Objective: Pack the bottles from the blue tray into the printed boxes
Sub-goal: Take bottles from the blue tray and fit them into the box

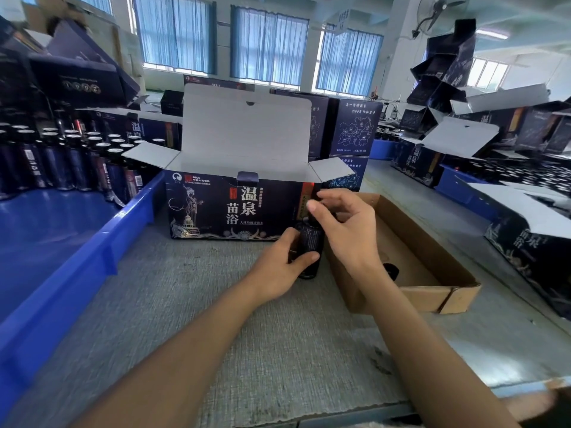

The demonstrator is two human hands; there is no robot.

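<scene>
A dark bottle [310, 242] stands upright on the grey table, just in front of the right end of an open printed box [228, 208]. My left hand [281, 267] grips the bottle's body from the left. My right hand [346, 223] has its fingers curled round the bottle's neck and cap from the right. The box's white lid [247, 125] stands up and its side flaps are spread. A blue tray [102, 251] on the left holds several dark bottles [71, 159] at its far end.
A shallow brown cardboard tray [432, 267] lies right of my hands with a small dark cap [391, 270] in it. Closed printed boxes [355, 128] stand behind the open one. More open boxes [531, 230] and blue trays fill the right side.
</scene>
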